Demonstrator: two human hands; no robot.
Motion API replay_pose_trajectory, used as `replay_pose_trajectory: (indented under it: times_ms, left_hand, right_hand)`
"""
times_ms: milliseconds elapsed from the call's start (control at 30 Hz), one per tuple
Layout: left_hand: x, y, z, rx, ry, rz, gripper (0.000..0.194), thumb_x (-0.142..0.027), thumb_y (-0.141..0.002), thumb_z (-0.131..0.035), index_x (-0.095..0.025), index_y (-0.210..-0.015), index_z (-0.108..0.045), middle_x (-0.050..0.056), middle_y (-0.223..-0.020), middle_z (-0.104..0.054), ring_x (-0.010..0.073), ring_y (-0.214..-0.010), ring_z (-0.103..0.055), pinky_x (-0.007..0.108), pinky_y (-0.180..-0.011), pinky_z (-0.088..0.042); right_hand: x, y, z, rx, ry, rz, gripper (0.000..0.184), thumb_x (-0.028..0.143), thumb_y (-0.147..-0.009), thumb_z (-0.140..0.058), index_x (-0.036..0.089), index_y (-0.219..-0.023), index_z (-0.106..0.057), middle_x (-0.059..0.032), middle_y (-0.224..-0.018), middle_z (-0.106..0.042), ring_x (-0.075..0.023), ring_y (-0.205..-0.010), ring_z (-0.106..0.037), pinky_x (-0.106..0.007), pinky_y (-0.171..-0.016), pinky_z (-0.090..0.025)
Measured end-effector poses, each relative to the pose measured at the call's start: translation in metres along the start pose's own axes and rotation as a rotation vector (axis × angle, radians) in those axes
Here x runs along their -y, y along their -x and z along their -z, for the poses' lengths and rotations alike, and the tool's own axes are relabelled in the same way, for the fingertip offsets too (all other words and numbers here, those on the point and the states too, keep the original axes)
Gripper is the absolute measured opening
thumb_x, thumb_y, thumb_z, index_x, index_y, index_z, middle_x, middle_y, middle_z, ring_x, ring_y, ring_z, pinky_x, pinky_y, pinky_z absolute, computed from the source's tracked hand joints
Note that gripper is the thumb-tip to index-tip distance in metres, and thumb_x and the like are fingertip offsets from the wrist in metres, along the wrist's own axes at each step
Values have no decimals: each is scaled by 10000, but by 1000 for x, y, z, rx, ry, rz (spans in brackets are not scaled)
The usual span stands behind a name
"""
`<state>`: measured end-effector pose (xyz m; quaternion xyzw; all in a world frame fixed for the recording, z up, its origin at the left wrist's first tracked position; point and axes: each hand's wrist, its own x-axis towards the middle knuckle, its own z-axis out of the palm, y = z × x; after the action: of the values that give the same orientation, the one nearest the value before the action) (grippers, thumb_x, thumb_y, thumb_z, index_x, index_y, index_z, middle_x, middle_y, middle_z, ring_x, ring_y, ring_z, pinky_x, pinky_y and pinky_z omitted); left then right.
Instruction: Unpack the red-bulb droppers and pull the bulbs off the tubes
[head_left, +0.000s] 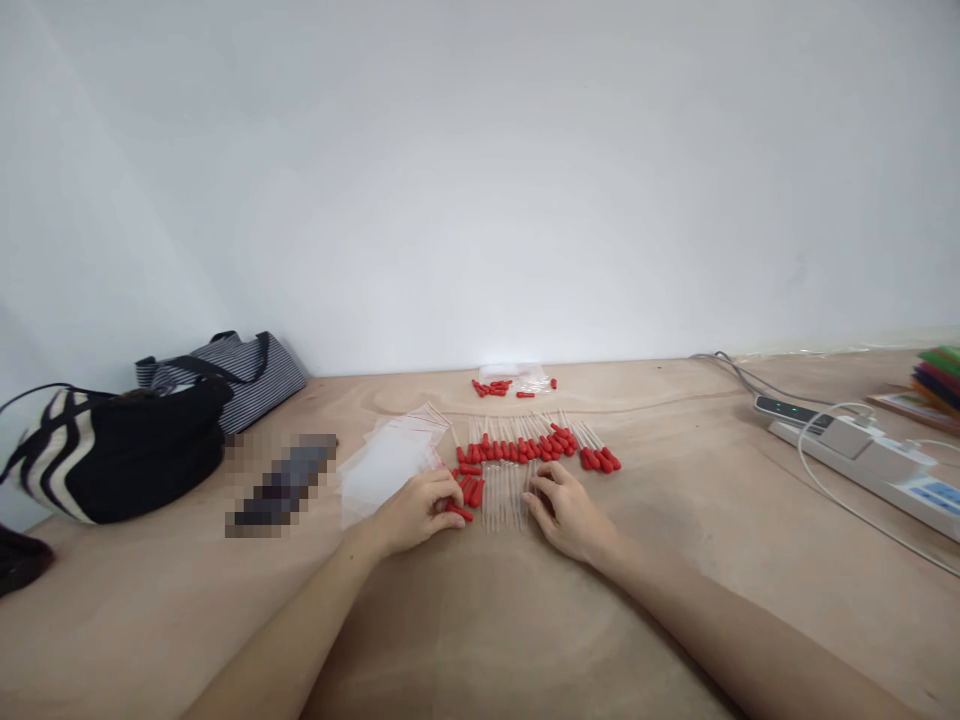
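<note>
Both bare hands, seen from the head camera I run, flank the row of slim, clear, rod-like tubes (495, 500) that lies on the pale-brown wooden tabletop (465, 630) and serves as landmark. Left of the tubes, I have the left hand (416, 512) in a narrow pinch, thumb and forefinger closed on one small red, club-shaped bulb (460, 512). At the right edge of the tubes, I have the right hand (566, 512) with fingers curled and thumb tip near the forefinger; I cannot tell whether a tube is between them. Just beside the tubes, on their left, lie several loose red bulbs (477, 492). Just beyond the tubes runs a row of red-bulbed droppers with pale, slender stems (517, 450), with a small separate group (600, 460) at its right. Farther left of the tubes, I see flat, translucent plastic bags with red lines (390, 465); well to their right, a white, oblong power strip (892, 472).
</note>
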<state>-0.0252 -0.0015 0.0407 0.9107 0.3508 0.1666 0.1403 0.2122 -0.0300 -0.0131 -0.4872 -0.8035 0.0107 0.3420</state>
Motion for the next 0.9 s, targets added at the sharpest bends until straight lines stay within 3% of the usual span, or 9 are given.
replay_pose_trajectory:
  times_ms: [233,400,567,667,733,800,900]
  left_hand:
    - [0,0,-9,-44,15,-24,82,-258,-733,-595,-182,-723,-566,-12,-692,-548,107,-625,-494,210,-579,-385]
    - [1,-1,-18,-127,-70,-44,83,-261,-768,-547,-184,-744,-563,12,-773,-559,121,-675,-513,238,-630,-414]
    - [-5,-1,-19,-153,-73,-14,109,-298,-748,-567,-191,-768,-567,9,-785,-569,123,-677,-525,240,-636,-425]
    - [-5,-9,-15,-240,-85,125,161,-336,-775,-513,-188,-795,-575,8,-776,-579,126,-683,-534,239,-645,-425]
    - [0,-19,-11,-290,-200,290,203,-322,-803,-447,-184,-764,-590,21,-752,-587,148,-741,-544,253,-685,-416]
    - [8,-32,-6,-259,-348,473,245,-332,-795,-431,-185,-718,-610,44,-753,-598,187,-812,-549,283,-721,-403]
    - [17,-53,-3,-203,-424,611,289,-371,-750,-458,-173,-620,-624,96,-764,-617,260,-860,-552,346,-729,-384]
  right_hand:
    - [2,4,4,48,40,13,389,374,-740,-565,185,-1079,-535,-113,-1044,-520,-215,-951,-515,-349,-771,-437]
    - [-1,3,6,97,-61,81,250,262,-756,-541,183,-990,-579,-101,-1059,-510,-187,-953,-528,-312,-787,-447]
    - [-9,3,9,145,-149,97,233,184,-750,-512,165,-971,-580,-101,-1069,-502,-170,-950,-529,-290,-796,-450]
    - [-11,3,10,154,-164,83,220,158,-750,-496,162,-954,-578,-101,-1063,-502,-166,-939,-529,-293,-788,-451]
    - [-12,4,10,148,-169,75,202,162,-762,-486,164,-944,-575,-99,-1060,-502,-163,-939,-525,-295,-790,-445]
    - [-13,4,11,136,-165,70,192,180,-779,-476,165,-947,-570,-97,-1055,-505,-159,-937,-520,-295,-793,-435]
    - [-9,4,15,96,-130,82,225,258,-789,-495,165,-983,-561,-102,-1058,-507,-178,-958,-496,-321,-798,-407]
